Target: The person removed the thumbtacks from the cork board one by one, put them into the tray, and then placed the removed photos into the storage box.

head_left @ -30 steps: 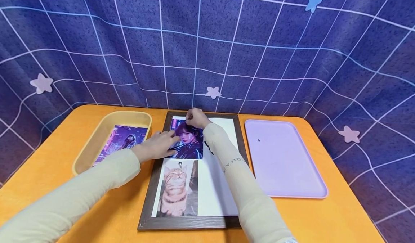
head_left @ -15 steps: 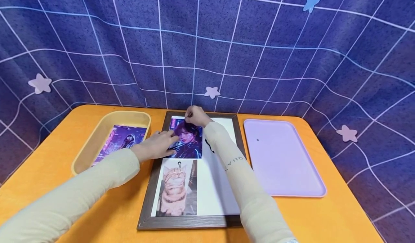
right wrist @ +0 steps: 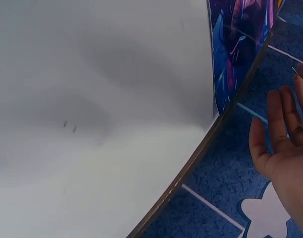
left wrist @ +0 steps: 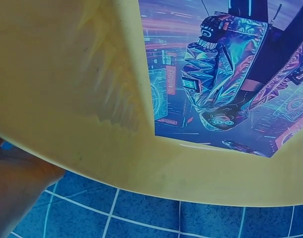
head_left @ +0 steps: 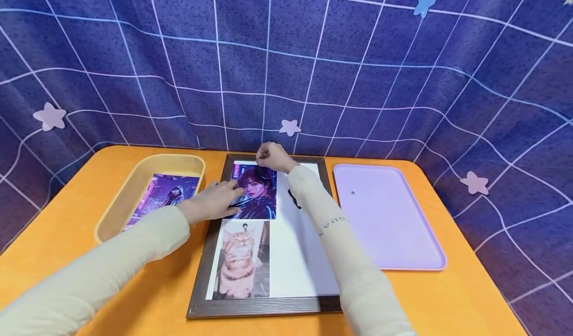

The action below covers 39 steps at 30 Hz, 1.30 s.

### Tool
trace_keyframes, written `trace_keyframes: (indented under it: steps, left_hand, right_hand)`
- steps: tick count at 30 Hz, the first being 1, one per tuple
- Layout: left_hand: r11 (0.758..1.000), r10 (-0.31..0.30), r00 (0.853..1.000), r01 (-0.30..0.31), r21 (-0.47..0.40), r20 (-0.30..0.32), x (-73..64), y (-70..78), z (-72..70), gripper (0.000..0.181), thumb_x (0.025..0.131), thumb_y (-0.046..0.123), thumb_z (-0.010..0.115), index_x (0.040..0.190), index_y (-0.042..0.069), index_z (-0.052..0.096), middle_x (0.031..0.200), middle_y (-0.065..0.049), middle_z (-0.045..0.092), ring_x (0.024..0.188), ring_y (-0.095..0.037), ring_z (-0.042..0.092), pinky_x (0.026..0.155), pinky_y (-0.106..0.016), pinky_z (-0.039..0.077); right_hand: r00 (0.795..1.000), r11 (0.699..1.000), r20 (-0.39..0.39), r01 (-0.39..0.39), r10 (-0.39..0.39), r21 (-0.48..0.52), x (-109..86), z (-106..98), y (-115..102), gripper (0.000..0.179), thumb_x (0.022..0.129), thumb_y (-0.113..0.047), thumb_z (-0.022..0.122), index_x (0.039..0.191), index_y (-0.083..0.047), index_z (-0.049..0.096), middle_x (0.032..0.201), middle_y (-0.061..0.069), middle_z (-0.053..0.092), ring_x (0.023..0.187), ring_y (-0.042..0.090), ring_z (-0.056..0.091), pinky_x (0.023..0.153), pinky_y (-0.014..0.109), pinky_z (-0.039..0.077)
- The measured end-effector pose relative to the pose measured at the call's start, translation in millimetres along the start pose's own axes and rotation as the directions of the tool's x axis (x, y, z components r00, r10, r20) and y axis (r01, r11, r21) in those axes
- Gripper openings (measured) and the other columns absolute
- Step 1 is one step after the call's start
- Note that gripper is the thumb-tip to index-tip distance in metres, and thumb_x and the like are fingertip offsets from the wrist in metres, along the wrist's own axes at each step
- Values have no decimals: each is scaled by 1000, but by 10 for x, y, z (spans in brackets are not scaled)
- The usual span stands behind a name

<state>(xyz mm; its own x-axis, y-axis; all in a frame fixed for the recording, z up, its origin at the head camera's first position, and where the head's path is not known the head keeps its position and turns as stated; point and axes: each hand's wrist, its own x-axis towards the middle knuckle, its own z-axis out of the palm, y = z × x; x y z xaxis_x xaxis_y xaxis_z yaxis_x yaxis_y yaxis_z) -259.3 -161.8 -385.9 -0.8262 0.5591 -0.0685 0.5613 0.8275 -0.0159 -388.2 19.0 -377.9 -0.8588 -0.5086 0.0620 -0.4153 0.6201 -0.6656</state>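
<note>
In the head view a purple portrait photo (head_left: 264,201) lies at the upper left of a white board (head_left: 295,256) with a dark wooden frame (head_left: 264,306). My left hand (head_left: 215,201) rests its extended fingers on the photo's left side. Right at the photo's top edge, my right hand (head_left: 274,157) pinches a small push pin, whose thin point (right wrist: 294,70) shows in the right wrist view. Below, a cat photo (head_left: 239,264) carries a metal push pin (head_left: 244,225) at its top. Part of the left hand (left wrist: 22,183) shows beyond a bin rim in the left wrist view.
On the left stands a yellow bin (head_left: 105,221) holding a purple photo of a hooded figure (head_left: 167,194). A lilac tray (head_left: 389,216) with a tiny dark item (head_left: 352,192) lies to the right. Behind the orange table (head_left: 465,296) hangs a blue grid curtain (head_left: 286,67).
My right hand has risen slightly and shifted a little right, now at the portrait photo's top edge. The left hand stays on the photo. The head view has turned slightly right.
</note>
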Motion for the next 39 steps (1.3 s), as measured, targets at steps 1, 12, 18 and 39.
trace_keyframes:
  steps: [1, 12, 18, 39]
  left_hand:
    - [1000, -2, 1000, 2, 0, 2, 2, 1, -1, 48, 84, 36, 64, 123, 9, 54, 119, -18, 54, 104, -33, 56, 90, -59, 39]
    - [1000, -8, 1000, 8, -4, 13, 13, -10, 10, 50, 84, 36, 63, 125, 8, 53, 122, -18, 53, 107, -34, 54, 92, -60, 38]
    - [1000, 4, 1000, -4, -10, -5, 1, -15, 17, 50, 84, 35, 64, 125, 8, 53, 123, -20, 52, 107, -35, 55, 92, -61, 37]
    - [1000, 19, 999, -19, -1, -29, -21, 12, -3, 47, 84, 33, 65, 122, 8, 54, 119, -19, 54, 105, -35, 55, 90, -60, 39]
  right_hand:
    - [1000, 1000, -1, 4, -4, -1, -10, -15, 5, 8, 83, -9, 63, 89, -3, 61, 98, 9, 62, 92, 18, 61, 78, 23, 48]
    - [1000, 1000, 23, 4, -4, -31, -174, -181, 110, 8, 84, -9, 62, 90, -4, 61, 100, 9, 60, 92, 19, 61, 77, 27, 49]
    - [1000, 999, 16, 9, -9, -38, -280, -258, 212, 7, 82, -7, 63, 88, -3, 61, 94, 9, 61, 87, 18, 59, 74, 25, 48]
    - [995, 993, -63, 68, -75, -96, -683, -598, 711, 13, 75, -3, 67, 87, 0, 63, 91, 12, 59, 90, 22, 54, 86, 30, 44]
